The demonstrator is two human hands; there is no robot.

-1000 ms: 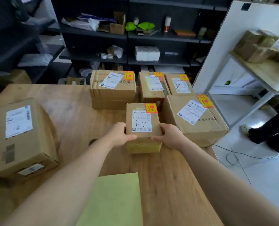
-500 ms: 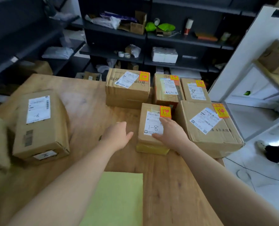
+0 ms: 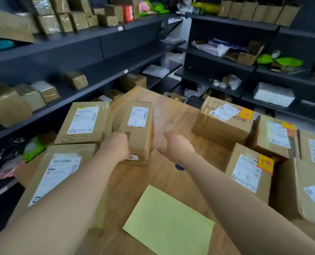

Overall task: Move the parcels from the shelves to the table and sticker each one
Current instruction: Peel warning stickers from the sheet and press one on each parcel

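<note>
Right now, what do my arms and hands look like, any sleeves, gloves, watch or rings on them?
Both arms are bare as far as the frame shows: no sleeve edge appears on the left arm or the right arm. The left hand and right hand wear no gloves. No watch, bracelet or ring is visible, though the picture is slightly blurred.

Seemingly eight parcels (image 3: 136, 129) on the table (image 3: 171, 115), four orange stickers (image 3: 265, 163), one yellow sheet (image 3: 168, 223).

My wooden bench (image 3: 171, 115) carries a yellow sheet (image 3: 168, 220) nearest me, with unstickered parcels (image 3: 85, 122) beyond it to the left, orange-stickered parcels (image 3: 224, 122) beyond it to the right, and a small blue thing (image 3: 179, 166) just past its far corner.
</note>
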